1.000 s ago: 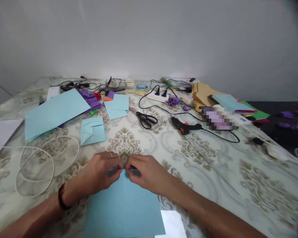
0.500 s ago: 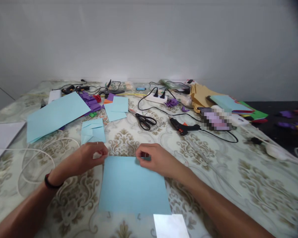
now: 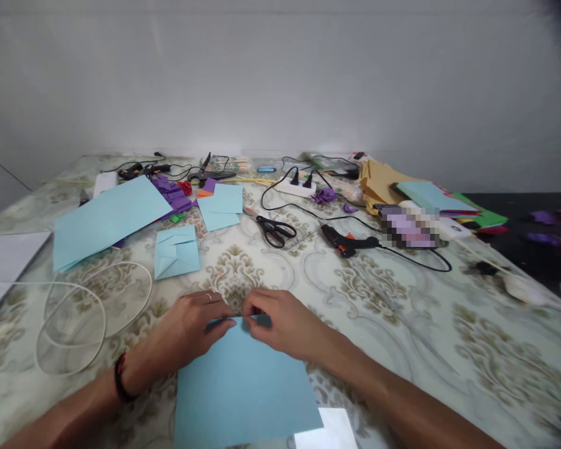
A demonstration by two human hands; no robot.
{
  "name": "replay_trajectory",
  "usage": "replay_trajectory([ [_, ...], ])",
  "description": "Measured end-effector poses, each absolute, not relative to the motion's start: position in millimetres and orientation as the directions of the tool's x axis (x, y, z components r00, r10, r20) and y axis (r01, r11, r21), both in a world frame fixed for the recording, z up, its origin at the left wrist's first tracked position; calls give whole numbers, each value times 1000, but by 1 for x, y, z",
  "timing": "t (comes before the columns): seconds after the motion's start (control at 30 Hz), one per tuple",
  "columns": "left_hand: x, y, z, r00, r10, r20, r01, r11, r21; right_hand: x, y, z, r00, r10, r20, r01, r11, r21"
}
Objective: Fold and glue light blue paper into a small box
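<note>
A light blue sheet of paper [image 3: 245,390] lies in front of me, its far edge pinched by both hands. My left hand [image 3: 199,324] is closed on that edge near its middle, fingers over the top and thumb below. Close beside it, my right hand [image 3: 278,321] grips the same edge between thumb and fingertips. The two hands nearly touch. Partly under the sheet's near right corner is a small white paper [image 3: 334,427]. Beyond my left hand sits a folded light blue paper piece [image 3: 176,252].
Black scissors [image 3: 275,231] and a glue gun [image 3: 348,240] lie farther back. Large blue sheets [image 3: 112,221] rest at left, near a looped white cable [image 3: 70,374]. A white power strip [image 3: 295,187] stands at the back. A blurred phone [image 3: 409,227] is at right.
My hands have come together along the paper's far edge, the left moving right. The sheet has shifted toward me and covers more of the white paper.
</note>
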State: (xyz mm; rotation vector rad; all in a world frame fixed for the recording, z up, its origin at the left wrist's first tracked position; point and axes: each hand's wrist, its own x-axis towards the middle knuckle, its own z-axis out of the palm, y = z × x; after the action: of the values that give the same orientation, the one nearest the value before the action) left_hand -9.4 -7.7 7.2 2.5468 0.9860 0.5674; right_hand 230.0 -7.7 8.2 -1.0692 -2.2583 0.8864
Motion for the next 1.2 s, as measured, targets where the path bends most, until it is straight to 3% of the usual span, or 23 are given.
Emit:
replay_trajectory([
  [0.3,-13,-6,15,684,713,156,528,-631,568,230,-6,6,-594,789,156,454,489,-745],
  [0.57,-41,21,41,629,777,-24,526,-403,749,255,11,29,-570,820,48,387,319,-865],
  [0.73,-54,35,43,508,860,-37,523,-274,807,286,22,53,-434,894,112,401,304,-864],
  [0.83,-48,33,38,361,933,-13,428,-153,891,300,19,53,-277,945,172,389,274,-879],
  [0.9,-40,28,35,280,959,-35,324,-60,944,302,14,43,-190,970,152,347,211,-914],
  [1.03,-21,16,27,148,984,-101,107,85,991,288,3,20,-206,979,-3,162,31,-986],
  [1.2,-16,11,14,85,994,-62,59,57,997,268,-7,15,-153,987,-43,-79,-55,-995],
])
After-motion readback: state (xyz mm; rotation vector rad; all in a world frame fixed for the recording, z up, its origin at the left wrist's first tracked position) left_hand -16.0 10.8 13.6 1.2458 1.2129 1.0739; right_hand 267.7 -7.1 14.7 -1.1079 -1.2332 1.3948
